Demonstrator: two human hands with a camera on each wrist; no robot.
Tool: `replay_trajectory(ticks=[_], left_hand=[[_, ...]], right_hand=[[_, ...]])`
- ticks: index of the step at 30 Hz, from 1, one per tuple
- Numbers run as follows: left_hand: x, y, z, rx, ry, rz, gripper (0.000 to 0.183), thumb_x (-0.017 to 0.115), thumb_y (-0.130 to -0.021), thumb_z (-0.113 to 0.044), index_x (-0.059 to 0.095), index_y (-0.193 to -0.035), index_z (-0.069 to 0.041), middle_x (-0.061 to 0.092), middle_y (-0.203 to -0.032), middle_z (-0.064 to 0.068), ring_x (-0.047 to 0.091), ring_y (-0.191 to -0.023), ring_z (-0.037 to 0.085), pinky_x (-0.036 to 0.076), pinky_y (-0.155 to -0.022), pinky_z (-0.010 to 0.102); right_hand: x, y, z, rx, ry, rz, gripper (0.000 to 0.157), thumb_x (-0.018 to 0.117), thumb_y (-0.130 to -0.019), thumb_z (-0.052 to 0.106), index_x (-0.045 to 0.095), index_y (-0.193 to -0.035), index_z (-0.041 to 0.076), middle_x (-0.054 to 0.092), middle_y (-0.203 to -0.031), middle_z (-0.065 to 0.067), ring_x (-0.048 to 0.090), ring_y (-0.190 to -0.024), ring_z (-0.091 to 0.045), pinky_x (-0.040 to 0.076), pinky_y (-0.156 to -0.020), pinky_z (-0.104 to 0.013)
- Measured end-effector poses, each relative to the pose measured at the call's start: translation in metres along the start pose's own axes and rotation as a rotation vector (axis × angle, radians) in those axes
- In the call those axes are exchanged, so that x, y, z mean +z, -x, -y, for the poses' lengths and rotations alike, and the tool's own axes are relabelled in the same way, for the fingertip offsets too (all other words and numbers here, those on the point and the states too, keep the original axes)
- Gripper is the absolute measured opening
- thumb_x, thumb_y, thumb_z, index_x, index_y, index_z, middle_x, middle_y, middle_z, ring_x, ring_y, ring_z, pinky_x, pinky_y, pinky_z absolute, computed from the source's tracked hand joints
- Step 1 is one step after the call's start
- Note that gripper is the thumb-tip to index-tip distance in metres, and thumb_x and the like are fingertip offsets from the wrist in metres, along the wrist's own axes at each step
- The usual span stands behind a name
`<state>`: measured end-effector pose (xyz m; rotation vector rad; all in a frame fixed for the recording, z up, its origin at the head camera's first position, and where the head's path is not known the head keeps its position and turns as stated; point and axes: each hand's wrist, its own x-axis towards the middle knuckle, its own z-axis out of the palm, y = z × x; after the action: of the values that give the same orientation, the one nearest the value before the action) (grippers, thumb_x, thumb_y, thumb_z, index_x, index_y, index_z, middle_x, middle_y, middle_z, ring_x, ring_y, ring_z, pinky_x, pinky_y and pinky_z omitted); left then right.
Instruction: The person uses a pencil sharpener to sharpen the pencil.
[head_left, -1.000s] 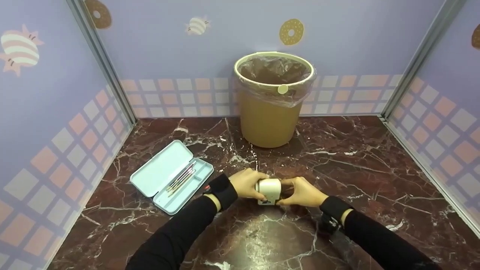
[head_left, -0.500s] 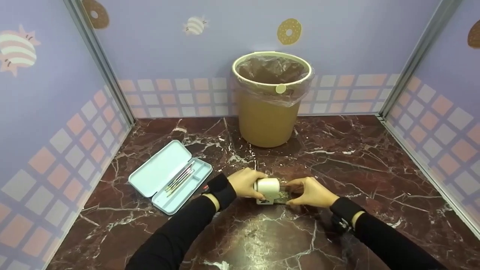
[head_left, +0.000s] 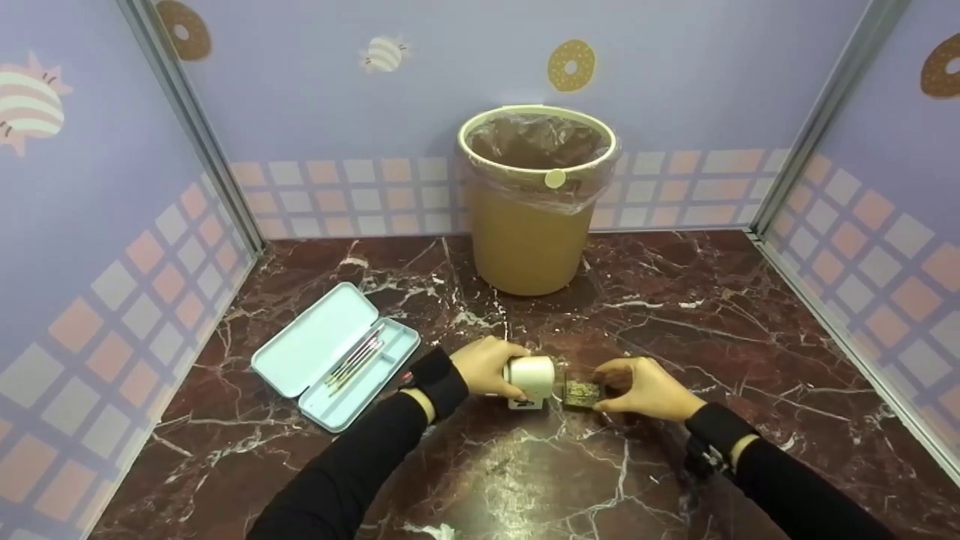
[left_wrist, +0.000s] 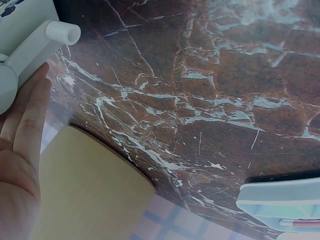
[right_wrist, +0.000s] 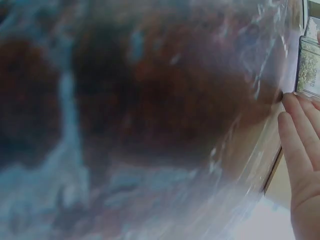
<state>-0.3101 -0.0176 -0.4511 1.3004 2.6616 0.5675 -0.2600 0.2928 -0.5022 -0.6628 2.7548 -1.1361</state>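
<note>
In the head view, my left hand (head_left: 486,367) grips a white pencil sharpener (head_left: 532,378) on the table. Its white crank handle (left_wrist: 37,52) shows close up in the left wrist view, beside my fingers. Just right of the sharpener, my right hand (head_left: 646,388) pinches a small clear shavings drawer (head_left: 580,394) between thumb and fingers. Pale shavings lie inside the drawer, which is apart from the sharpener body. At the edge of the right wrist view, the fingertips touch the drawer's side.
An open light-blue pencil case (head_left: 319,343) lies at the left with several pencils (head_left: 352,369) in it. At the back, near the wall, stands a tan trash bin (head_left: 529,240) lined with a clear plastic bag. Purple panels enclose the dark red marble-patterned table (head_left: 720,322).
My right hand has moved right, drawing the shavings drawer out of the sharpener until a gap shows between them. My left hand keeps its grip on the sharpener.
</note>
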Motion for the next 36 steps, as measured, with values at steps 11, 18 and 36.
replay_trajectory(ticks=[11,18,36], left_hand=[[-0.003,0.0,-0.001,-0.007,-0.014,-0.008,0.045,0.089,-0.075,-0.029,0.075,-0.113,-0.009,0.08,-0.096,0.009,0.068,-0.075,0.017,0.049,-0.064,0.024],[-0.006,-0.001,-0.001,-0.006,-0.029,-0.01,0.046,0.089,-0.075,-0.03,0.074,-0.113,-0.009,0.079,-0.097,0.009,0.07,-0.076,0.019,0.05,-0.065,0.025],[-0.003,0.001,-0.002,-0.022,-0.021,-0.008,0.049,0.09,-0.073,-0.03,0.074,-0.115,-0.009,0.079,-0.096,0.009,0.067,-0.074,0.015,0.049,-0.064,0.023]], right_hand=[[-0.056,-0.016,0.023,0.104,-0.083,-0.038,0.059,0.083,-0.083,0.022,0.061,-0.133,0.0,0.07,-0.128,-0.02,0.071,-0.114,-0.032,0.06,-0.094,-0.032],[-0.127,-0.048,0.063,0.131,0.004,-0.114,0.06,0.08,-0.087,0.033,0.06,-0.137,0.005,0.071,-0.129,-0.017,0.072,-0.109,-0.024,0.059,-0.088,-0.022],[-0.219,-0.123,0.147,0.234,0.006,-0.383,0.07,0.081,-0.086,0.04,0.058,-0.14,0.004,0.064,-0.14,-0.018,0.067,-0.109,-0.011,0.048,-0.112,-0.049]])
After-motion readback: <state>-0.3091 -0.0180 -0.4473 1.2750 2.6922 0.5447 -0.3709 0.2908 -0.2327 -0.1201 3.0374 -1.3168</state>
